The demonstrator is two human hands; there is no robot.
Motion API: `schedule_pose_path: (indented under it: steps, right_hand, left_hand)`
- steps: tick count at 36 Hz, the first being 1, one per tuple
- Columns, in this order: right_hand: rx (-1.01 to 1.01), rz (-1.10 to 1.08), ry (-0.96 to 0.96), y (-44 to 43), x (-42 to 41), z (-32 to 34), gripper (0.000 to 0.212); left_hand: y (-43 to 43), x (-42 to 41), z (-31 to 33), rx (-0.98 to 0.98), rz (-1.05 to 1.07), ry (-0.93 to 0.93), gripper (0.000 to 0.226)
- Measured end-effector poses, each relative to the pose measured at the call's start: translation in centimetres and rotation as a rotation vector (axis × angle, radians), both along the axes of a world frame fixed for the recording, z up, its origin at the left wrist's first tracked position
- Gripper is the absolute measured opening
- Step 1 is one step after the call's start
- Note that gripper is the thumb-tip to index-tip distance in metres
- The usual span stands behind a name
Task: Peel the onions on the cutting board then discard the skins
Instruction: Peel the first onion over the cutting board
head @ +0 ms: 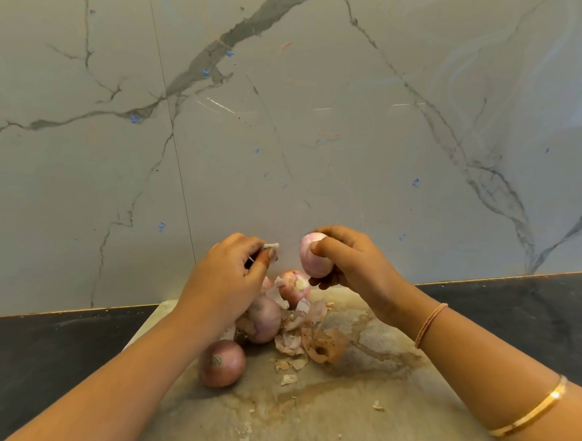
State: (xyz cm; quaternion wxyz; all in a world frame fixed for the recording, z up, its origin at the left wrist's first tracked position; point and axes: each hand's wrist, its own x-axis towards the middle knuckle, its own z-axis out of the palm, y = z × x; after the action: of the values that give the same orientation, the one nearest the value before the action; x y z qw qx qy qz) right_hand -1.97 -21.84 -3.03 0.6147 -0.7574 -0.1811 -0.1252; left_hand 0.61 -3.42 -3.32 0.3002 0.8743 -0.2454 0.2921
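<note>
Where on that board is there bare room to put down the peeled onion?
On the cutting board, the near half between the forearms holds only flecks; the dark counter either side is bare. Crowded: far middle, where three onions and skins cluster.

Peeled onion [313, 257] aloft, skins [309, 340] on cutting board [327, 417]

A dark counter [53, 350] carries a pale, stained cutting board [327, 420]. On the board's far left part lie a near onion [221, 363], a middle onion [262, 319] and a far onion [293, 286]. Loose skins [309, 340] are heaped just right of them, and a small scrap [378, 406] lies nearer, further right.
</note>
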Motion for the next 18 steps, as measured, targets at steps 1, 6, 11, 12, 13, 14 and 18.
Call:
schedule_pose_path:
  steps: [1, 6, 11, 12, 13, 14, 18]
  right_hand:
    - [-0.010, 0.006, 0.000, 0.0, 0.0, -0.1, 0.031]
    - [-0.123, -0.037, -0.030, 0.2, 0.1, -0.5, 0.025]
    - [-0.223, -0.084, -0.067, 0.4, 0.1, -0.6, 0.025]
    - [-0.231, -0.094, -0.074, 0.4, 0.1, -0.7, 0.024]
    - [-0.234, -0.101, -0.078, 0.4, 0.1, -0.7, 0.024]
    - [-0.236, -0.105, -0.081, 0.4, 0.2, -0.7, 0.024]
    - [-0.236, -0.080, -0.073, 0.6, 0.1, -0.7, 0.027]
  left_hand:
    - [-0.1, -0.2, 0.1, -0.002, -0.010, 0.006, 0.017]
    - [-0.3, -0.7, 0.1, -0.072, -0.077, 0.059, 0.019]
    - [-0.4, -0.9, 0.1, -0.017, -0.101, 0.067, 0.021]
    - [-0.5, -0.9, 0.1, -0.021, -0.103, 0.096, 0.019]
    - [-0.5, -1.0, 0.1, -0.030, -0.110, 0.126, 0.018]
    - [-0.6, -1.1, 0.1, -0.045, -0.123, 0.154, 0.019]
    - [-0.8, -1.4, 0.3, -0.038, -0.184, 0.221, 0.041]
